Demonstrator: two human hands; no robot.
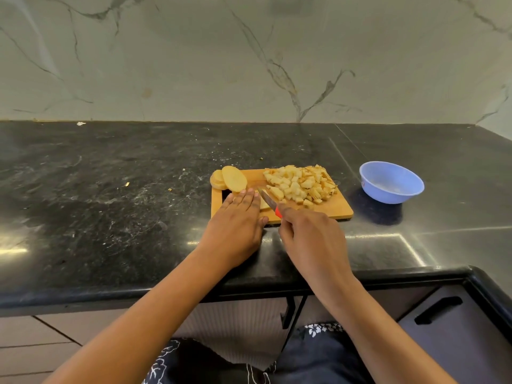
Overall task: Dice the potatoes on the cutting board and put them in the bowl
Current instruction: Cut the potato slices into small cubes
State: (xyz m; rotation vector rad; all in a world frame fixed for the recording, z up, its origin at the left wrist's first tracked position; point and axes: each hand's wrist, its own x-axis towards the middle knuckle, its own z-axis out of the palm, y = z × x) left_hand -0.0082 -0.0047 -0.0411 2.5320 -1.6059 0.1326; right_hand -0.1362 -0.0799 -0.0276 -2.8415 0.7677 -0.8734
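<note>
Pale potato slice lies under flat left fingers (held together); right fingers clamp the red-handled knife.

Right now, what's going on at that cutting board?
A person is partway through dicing potatoes. The left hand presses flat on a potato piece on the cutting board, while the right hand grips a red-handled knife beside it. A pile of diced potato covers the board's right half; uncut slices wait at its far left corner. The blue bowl stands apart to the right, no potato visible in it.
</note>
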